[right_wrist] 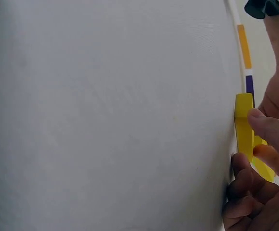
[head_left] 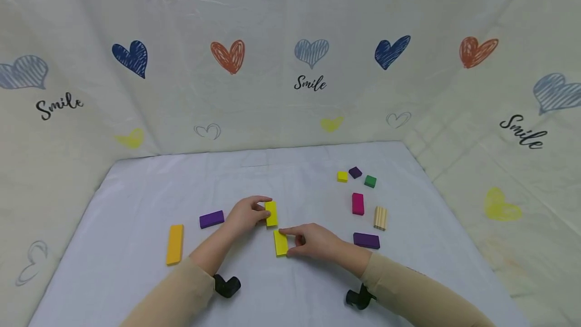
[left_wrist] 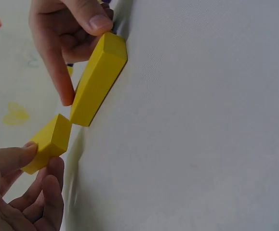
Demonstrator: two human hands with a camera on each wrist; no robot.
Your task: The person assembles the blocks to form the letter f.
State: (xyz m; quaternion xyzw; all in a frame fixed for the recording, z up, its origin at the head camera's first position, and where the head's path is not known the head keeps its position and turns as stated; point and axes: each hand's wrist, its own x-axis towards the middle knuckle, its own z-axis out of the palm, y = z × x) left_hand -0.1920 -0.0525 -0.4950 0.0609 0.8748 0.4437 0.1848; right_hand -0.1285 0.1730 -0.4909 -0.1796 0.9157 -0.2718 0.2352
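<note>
Two oblong yellow blocks lie near the middle of the white-covered table, nearly end to end. My left hand [head_left: 246, 214] pinches the farther yellow block [head_left: 271, 214] between thumb and fingers. The nearer yellow block [head_left: 281, 243] is held by my right hand [head_left: 314, 242], with the index finger at its far end and the thumb at its near end. In the left wrist view, the corners of the left hand's block [left_wrist: 47, 144] and the right hand's block [left_wrist: 99, 79] come close together. My right fingers partly cover the blocks in the right wrist view.
Left of the hands lie a purple block [head_left: 211, 219] and a long orange block [head_left: 174, 244]. To the right are a pink block [head_left: 358, 204], a ribbed wooden piece [head_left: 380, 218] and another purple block [head_left: 366, 240]. Small yellow [head_left: 342, 176], purple [head_left: 355, 172] and green [head_left: 370, 181] blocks sit farther back.
</note>
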